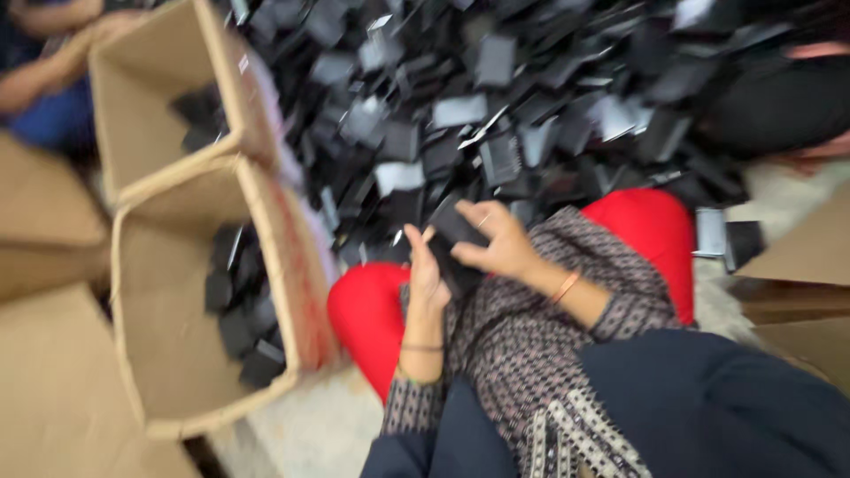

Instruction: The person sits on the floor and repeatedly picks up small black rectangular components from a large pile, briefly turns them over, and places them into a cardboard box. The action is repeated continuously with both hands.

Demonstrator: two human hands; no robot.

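Gripping one flat black piece (456,232) together, left hand (426,276) and right hand (498,241) hover near a cardboard box (292,265).

We wear a dark tunic with a fine pale print and banded cuffs, over bright red trousers (651,226), with a navy cloth (708,407) across the lap; an orange bangle (565,286) circles our right wrist, and thin dark and green bands (421,348) our left
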